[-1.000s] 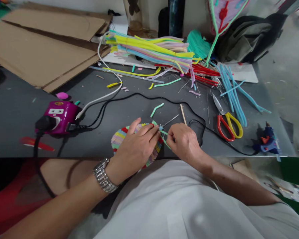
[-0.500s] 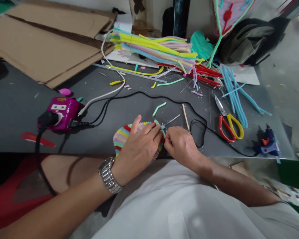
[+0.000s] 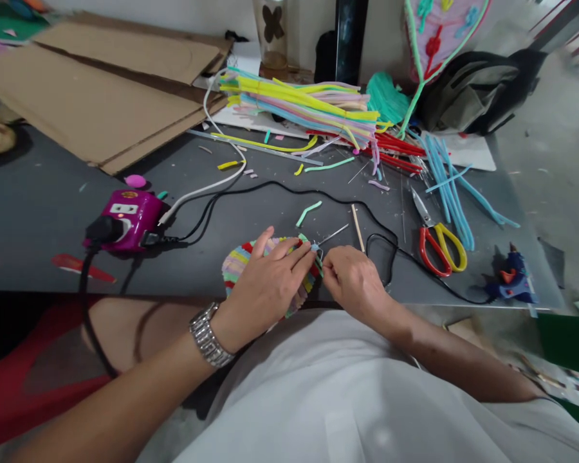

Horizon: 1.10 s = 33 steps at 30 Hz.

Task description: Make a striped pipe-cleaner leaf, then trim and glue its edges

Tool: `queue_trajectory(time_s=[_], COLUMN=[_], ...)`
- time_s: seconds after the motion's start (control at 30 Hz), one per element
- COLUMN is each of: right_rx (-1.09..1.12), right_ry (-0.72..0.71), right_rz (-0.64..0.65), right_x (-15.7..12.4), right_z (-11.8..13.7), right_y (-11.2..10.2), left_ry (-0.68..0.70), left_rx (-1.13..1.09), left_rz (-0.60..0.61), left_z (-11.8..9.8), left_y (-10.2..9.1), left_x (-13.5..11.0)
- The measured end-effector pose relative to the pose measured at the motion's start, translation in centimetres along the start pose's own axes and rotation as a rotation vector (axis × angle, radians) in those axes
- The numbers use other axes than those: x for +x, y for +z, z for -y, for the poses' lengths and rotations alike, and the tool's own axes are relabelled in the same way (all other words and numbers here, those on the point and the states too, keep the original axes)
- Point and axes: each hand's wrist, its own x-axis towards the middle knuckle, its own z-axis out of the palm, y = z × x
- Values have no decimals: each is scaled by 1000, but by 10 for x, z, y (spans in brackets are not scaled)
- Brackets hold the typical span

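Observation:
A rounded piece of striped pipe cleaners (image 3: 235, 260) in yellow, red, pink and blue lies at the table's front edge. My left hand (image 3: 276, 275) rests flat on top of it, fingers stretched out and thumb raised, hiding much of the piece. At its right end, my right hand (image 3: 356, 281) is closed in a pinch on a green pipe cleaner (image 3: 320, 266). A blue-wrapped bit with thin metal wires (image 3: 335, 234) sticks out just beyond my left fingertips. One short green pipe cleaner length (image 3: 309, 212) lies loose behind my hands.
Red-and-yellow-handled scissors (image 3: 434, 241) and a blue glue gun (image 3: 515, 276) lie to the right. Its black cord (image 3: 294, 188) crosses the table towards a purple power socket (image 3: 131, 222). Bundled pipe cleaners (image 3: 303, 106) lie behind; cardboard sheets (image 3: 91, 103) cover the back left.
My right hand has shifted slightly right, away from the left fingertips, and more of the green pipe cleaner shows between them. The camera view has moved a little.

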Motion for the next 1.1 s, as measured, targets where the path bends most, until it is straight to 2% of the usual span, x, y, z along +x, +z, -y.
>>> queue_trajectory(time_s=[0.17,0.4,0.57,0.73,0.83,0.9,0.97,1.0,1.07,1.1], right_rx=[-55,-199,-319,-338,-253,-126,-37,-22,-55,-106], right_ry=[-57,-202,-309,-378,-363,-284,-71,92,530,680], right_rz=[-4,61,57,48,70,26,-108,-167,-271,-319], right_x=[1,1,-4,-11,-13,-16,-27,-36,-62,-78], right_z=[-1,2,8,10,0,-19,-49,-66,-101,-117], right_y=[2,-5,-11,-15,-22,-31,-45,-55,-77,-89], left_ry=[-1,-6,13,27,34,48,86,112,119,109], left_rx=[31,69,66,69,52,48,27,6,-49,-85], left_rz=[44,9,-23,-14,-48,-60,-150,-156,-197,-200], left_z=[0,-9,-9,-8,-6,-1,7,12,19,22], left_y=[0,2,6,4,4,9,20,26,37,41], left_x=[-2,-1,-3,-2,-4,-7,-9,-10,-11,-11])
